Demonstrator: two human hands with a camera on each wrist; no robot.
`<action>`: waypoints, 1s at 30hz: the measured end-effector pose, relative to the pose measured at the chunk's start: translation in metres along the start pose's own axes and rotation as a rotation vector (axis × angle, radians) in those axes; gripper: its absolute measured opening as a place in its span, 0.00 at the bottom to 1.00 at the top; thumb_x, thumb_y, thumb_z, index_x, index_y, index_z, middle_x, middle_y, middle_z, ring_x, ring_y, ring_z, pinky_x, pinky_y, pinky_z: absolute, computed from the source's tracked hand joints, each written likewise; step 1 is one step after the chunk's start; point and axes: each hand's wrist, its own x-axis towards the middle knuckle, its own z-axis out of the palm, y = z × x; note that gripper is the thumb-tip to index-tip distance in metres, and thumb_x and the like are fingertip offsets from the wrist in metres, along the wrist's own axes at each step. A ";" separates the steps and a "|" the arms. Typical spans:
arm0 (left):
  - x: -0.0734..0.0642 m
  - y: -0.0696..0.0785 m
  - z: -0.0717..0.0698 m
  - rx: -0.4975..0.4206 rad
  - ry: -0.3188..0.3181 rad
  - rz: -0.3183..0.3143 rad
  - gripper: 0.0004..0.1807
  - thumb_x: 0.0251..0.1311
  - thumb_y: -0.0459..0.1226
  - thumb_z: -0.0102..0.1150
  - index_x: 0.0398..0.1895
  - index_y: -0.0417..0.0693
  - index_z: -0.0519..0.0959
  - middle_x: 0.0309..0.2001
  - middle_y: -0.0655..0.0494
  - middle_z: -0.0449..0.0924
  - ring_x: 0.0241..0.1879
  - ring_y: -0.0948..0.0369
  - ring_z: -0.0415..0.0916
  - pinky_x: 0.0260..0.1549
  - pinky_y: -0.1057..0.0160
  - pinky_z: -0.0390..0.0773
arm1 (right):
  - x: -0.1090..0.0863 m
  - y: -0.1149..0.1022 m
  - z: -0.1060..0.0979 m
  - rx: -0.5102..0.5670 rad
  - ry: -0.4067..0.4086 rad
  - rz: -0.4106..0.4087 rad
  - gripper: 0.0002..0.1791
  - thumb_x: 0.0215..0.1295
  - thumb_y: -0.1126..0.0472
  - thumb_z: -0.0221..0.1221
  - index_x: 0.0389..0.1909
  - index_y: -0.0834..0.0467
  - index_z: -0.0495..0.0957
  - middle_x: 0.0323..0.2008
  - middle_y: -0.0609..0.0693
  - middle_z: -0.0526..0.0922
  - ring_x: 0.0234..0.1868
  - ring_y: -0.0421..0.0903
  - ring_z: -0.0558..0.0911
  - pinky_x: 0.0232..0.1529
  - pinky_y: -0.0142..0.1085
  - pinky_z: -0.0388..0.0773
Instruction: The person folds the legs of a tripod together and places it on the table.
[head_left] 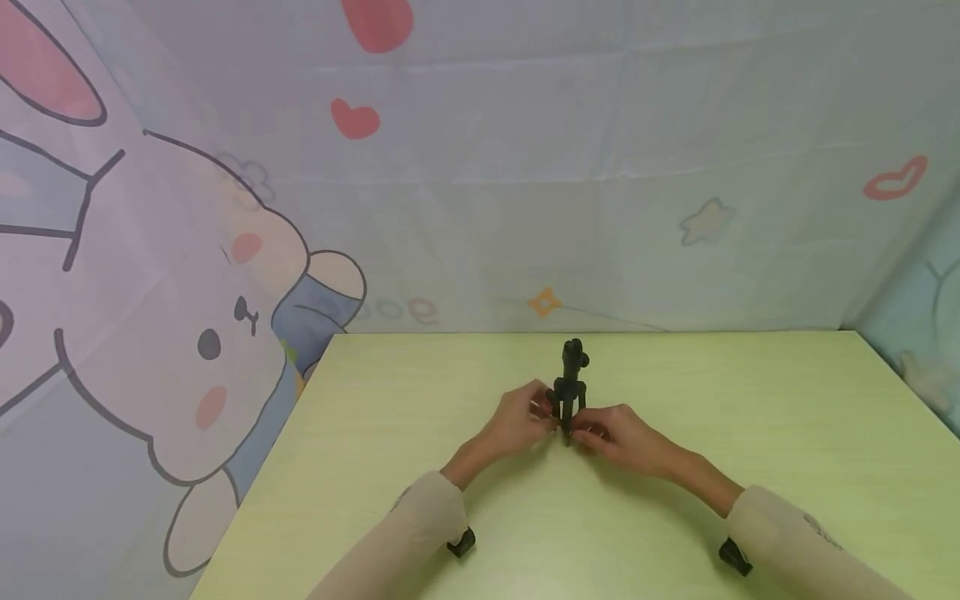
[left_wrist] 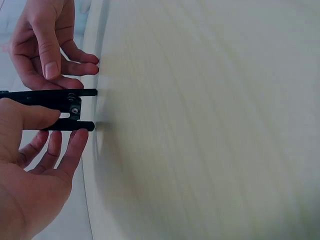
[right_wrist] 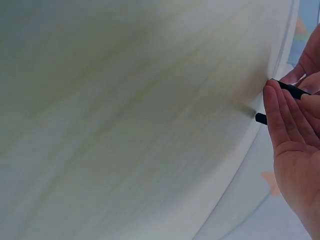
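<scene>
A small black mini tripod (head_left: 572, 367) stands upright on the table, its legs pointing down and a jointed head on top. From the left, my left hand (head_left: 516, 423) pinches one leg; in the left wrist view its thumb lies on the black leg (left_wrist: 85, 126) with the fingers below. On the other side is my right hand (head_left: 626, 437), its fingers bent at the legs. The right wrist view has a leg (right_wrist: 287, 88) between that hand's fingers and thumb, while another leg tip (right_wrist: 260, 118) sticks out beside them. Fingers partly hide the lower legs.
The pale yellow-green table (head_left: 420, 367) ends at a back edge just beyond the tripod. Behind it hangs a light cloth backdrop (head_left: 487, 208) with hearts, stars and a large cartoon rabbit at left. Black wrist devices (head_left: 461, 543) show under the beige sleeves (head_left: 420, 517).
</scene>
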 end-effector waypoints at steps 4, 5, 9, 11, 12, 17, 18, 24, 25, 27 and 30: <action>-0.005 -0.002 -0.001 -0.072 -0.049 -0.026 0.18 0.62 0.27 0.68 0.54 0.38 0.76 0.49 0.47 0.82 0.51 0.49 0.85 0.48 0.65 0.84 | -0.003 0.001 0.000 0.017 -0.031 0.019 0.09 0.75 0.72 0.57 0.50 0.66 0.83 0.39 0.54 0.89 0.35 0.45 0.88 0.39 0.35 0.86; -0.006 -0.002 -0.001 -0.085 -0.061 -0.030 0.20 0.62 0.27 0.68 0.57 0.39 0.76 0.50 0.47 0.81 0.51 0.49 0.84 0.47 0.65 0.84 | -0.004 0.000 0.000 0.018 -0.035 0.025 0.10 0.75 0.72 0.56 0.51 0.65 0.83 0.40 0.55 0.88 0.36 0.45 0.88 0.39 0.35 0.87; -0.007 -0.001 0.005 -0.124 -0.070 -0.026 0.27 0.61 0.29 0.72 0.62 0.40 0.73 0.53 0.47 0.79 0.51 0.50 0.84 0.46 0.67 0.84 | -0.007 -0.001 -0.002 -0.009 -0.025 0.021 0.11 0.74 0.71 0.58 0.52 0.61 0.83 0.43 0.54 0.88 0.39 0.47 0.88 0.40 0.35 0.86; -0.007 0.004 0.008 -0.136 -0.048 -0.013 0.27 0.60 0.28 0.73 0.61 0.38 0.73 0.52 0.44 0.78 0.49 0.49 0.85 0.44 0.67 0.85 | -0.009 -0.003 -0.004 -0.026 -0.007 0.021 0.09 0.74 0.70 0.60 0.50 0.59 0.84 0.41 0.53 0.89 0.38 0.46 0.88 0.39 0.35 0.86; -0.007 0.004 0.010 -0.140 -0.038 -0.010 0.27 0.60 0.28 0.73 0.60 0.38 0.73 0.52 0.44 0.78 0.47 0.49 0.86 0.43 0.67 0.85 | -0.010 -0.003 -0.004 -0.035 0.005 0.021 0.08 0.74 0.69 0.61 0.49 0.59 0.84 0.40 0.52 0.89 0.38 0.46 0.88 0.38 0.35 0.86; -0.002 0.001 0.017 -0.107 -0.013 0.006 0.24 0.61 0.24 0.69 0.58 0.40 0.73 0.49 0.46 0.80 0.44 0.52 0.87 0.41 0.68 0.85 | -0.014 -0.003 -0.009 -0.057 0.084 0.031 0.03 0.70 0.69 0.65 0.41 0.60 0.84 0.35 0.50 0.89 0.35 0.43 0.87 0.35 0.34 0.86; -0.002 0.002 0.017 -0.094 -0.010 0.013 0.23 0.61 0.24 0.68 0.57 0.40 0.73 0.48 0.46 0.81 0.44 0.52 0.87 0.41 0.68 0.85 | -0.015 -0.002 -0.010 -0.061 0.102 0.032 0.03 0.69 0.70 0.66 0.39 0.59 0.83 0.34 0.50 0.89 0.33 0.43 0.88 0.34 0.34 0.86; 0.000 0.001 0.022 0.012 0.004 0.067 0.14 0.63 0.23 0.64 0.49 0.37 0.75 0.43 0.43 0.84 0.44 0.53 0.86 0.44 0.69 0.84 | -0.017 0.001 -0.016 -0.092 0.169 0.057 0.10 0.65 0.71 0.69 0.34 0.55 0.78 0.29 0.49 0.87 0.30 0.43 0.87 0.33 0.33 0.86; 0.001 0.000 0.024 0.026 0.003 0.074 0.13 0.63 0.23 0.64 0.49 0.37 0.76 0.43 0.43 0.84 0.44 0.54 0.86 0.43 0.69 0.83 | -0.017 0.002 -0.016 -0.086 0.166 0.061 0.09 0.64 0.71 0.69 0.34 0.56 0.79 0.30 0.49 0.87 0.32 0.43 0.87 0.33 0.33 0.86; 0.002 -0.001 0.027 0.047 -0.001 0.087 0.13 0.63 0.22 0.64 0.48 0.36 0.77 0.43 0.43 0.84 0.43 0.55 0.86 0.43 0.70 0.83 | -0.017 0.004 -0.016 -0.063 0.151 0.068 0.09 0.65 0.72 0.68 0.35 0.57 0.79 0.31 0.50 0.87 0.35 0.45 0.88 0.35 0.34 0.87; 0.004 -0.001 0.030 0.076 -0.002 0.101 0.14 0.61 0.22 0.66 0.49 0.36 0.77 0.43 0.44 0.85 0.41 0.57 0.86 0.41 0.72 0.83 | -0.017 0.006 -0.016 -0.043 0.130 0.070 0.07 0.65 0.73 0.67 0.36 0.60 0.80 0.33 0.52 0.87 0.37 0.48 0.89 0.37 0.34 0.87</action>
